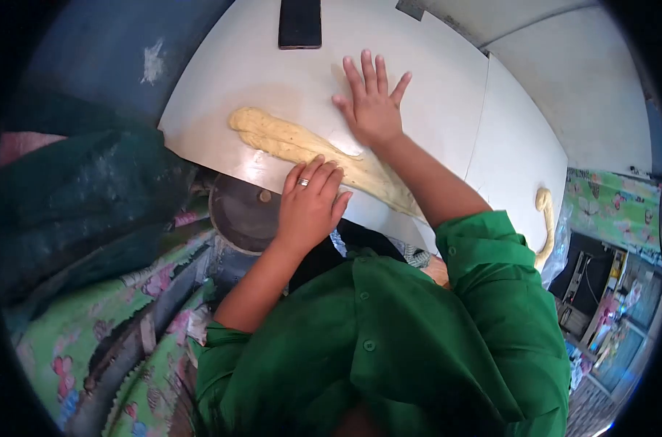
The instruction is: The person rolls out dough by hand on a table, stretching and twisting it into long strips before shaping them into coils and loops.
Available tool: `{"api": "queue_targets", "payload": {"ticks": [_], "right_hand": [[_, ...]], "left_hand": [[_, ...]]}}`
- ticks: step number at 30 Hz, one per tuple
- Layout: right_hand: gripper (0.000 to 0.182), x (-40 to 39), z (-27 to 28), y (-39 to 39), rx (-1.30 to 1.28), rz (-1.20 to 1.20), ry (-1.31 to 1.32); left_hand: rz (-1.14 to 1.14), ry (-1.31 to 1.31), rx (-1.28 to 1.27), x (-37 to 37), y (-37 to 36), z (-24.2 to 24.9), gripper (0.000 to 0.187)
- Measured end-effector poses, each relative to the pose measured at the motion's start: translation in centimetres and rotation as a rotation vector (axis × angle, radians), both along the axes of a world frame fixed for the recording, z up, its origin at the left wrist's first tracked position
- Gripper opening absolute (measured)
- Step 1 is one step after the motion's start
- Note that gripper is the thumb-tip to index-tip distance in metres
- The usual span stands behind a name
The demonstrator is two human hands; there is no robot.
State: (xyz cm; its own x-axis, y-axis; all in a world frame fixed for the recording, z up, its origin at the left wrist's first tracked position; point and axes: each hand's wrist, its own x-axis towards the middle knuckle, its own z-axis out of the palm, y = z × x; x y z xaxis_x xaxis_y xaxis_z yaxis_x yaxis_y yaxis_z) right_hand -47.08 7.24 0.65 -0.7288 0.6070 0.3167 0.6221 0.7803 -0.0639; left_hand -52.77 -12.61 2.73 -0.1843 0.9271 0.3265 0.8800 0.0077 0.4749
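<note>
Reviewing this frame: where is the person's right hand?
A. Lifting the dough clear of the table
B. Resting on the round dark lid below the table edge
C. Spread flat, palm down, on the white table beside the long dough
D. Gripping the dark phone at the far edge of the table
C: the right hand lies flat with fingers spread on the white table, next to the long dough; the left hand presses on the dough.

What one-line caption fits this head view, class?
Left hand presses a long dough roll on the white table; right hand lies flat beside it.
</note>
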Motion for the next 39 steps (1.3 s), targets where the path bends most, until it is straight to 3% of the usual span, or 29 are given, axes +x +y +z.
{"api": "queue_targets", "payload": {"ticks": [2, 4, 5, 8, 10, 12, 13, 16, 18, 20, 24, 26, 27, 32, 34, 35, 39], "right_hand": [[0.061, -1.1, -0.5, -0.5, 0.037, -0.063, 0.073], [0.062, -0.5, -0.5, -4.6, -0.030, 0.158, 0.053], [0.061, -0.4, -0.1, -4.9, -0.155, 0.182, -0.029], [0.062, -3.3, -0.1, -0.6, -0.002, -0.057, 0.052], [0.062, -4.3, -0.4, -2.1, 0.052, -0.092, 0.044], [0.062, -4.2, -0.1, -5.4, -0.130, 0.181, 0.035], [0.064, -5.2, -0.8, -4.3, -0.060, 0.090, 0.188], [0.070, -7.7, -0.2, -0.6, 0.117, -0.042, 0.064], [0.066, -8.4, -0.2, -3.1, -0.045, 0.018, 0.349], [0.067, -7.7, -0.5, -5.7, 0.018, 0.247, 0.070], [0.065, -12.3, 0.3, -2.0, 0.101, 0.047, 0.097], [0.060, -14.1, 1.0, -4.1, -0.001, 0.130, 0.006], [0.058, -14.0, 0.6, -5.2, -0.090, 0.436, 0.085], [0.060, -18.5, -0.1, -3.0, 0.135, 0.231, 0.104], [0.060, -17.9, -1.1, -5.4, -0.214, 0.575, 0.155], [0.060, -18.4, -1.2, -4.9, -0.103, 0.468, 0.155], [0.063, -22.9, 0.7, -2.2, 0.202, 0.400, 0.067]], "left_hand": [[-0.042, -0.130, -0.031, -1.2, -0.1, 0.1, 0.033], [-0.027, -0.198, -0.022, -2.5, -0.1, 0.3, 0.035], [0.016, -0.110, 0.029, -3.3, 0.2, 0.7, 0.037], [0.048, 0.032, 0.025, -5.4, 0.3, 0.3, 0.042], [-0.013, 0.045, -0.007, -6.6, 0.0, 0.2, 0.041], [-0.008, 0.022, -0.012, -7.1, -0.1, 0.1, 0.038], [-0.011, 0.007, -0.015, -7.1, -0.3, 0.0, 0.037], [-0.027, 0.004, -0.013, -7.8, -0.7, 0.5, 0.036], [-0.030, -0.087, -0.051, -8.7, -0.9, 0.6, 0.034], [-0.024, -0.119, -0.088, -9.5, -1.3, 0.5, 0.033], [-0.035, -0.134, -0.034, -10.5, -1.5, 1.3, 0.029], [-0.065, -0.168, -0.064, -10.9, -1.9, 0.8, 0.028], [-0.074, -0.195, -0.078, -10.9, -2.2, 0.6, 0.028], [-0.016, -0.132, 0.015, -11.1, -2.4, 0.4, 0.032], [0.142, -0.018, 0.104, -11.4, -2.1, 0.8, 0.041], [0.172, -0.004, 0.035, -11.4, -1.8, 0.8, 0.051], [0.201, 0.020, -0.152, -11.9, -1.8, 0.0, 0.062]]}}
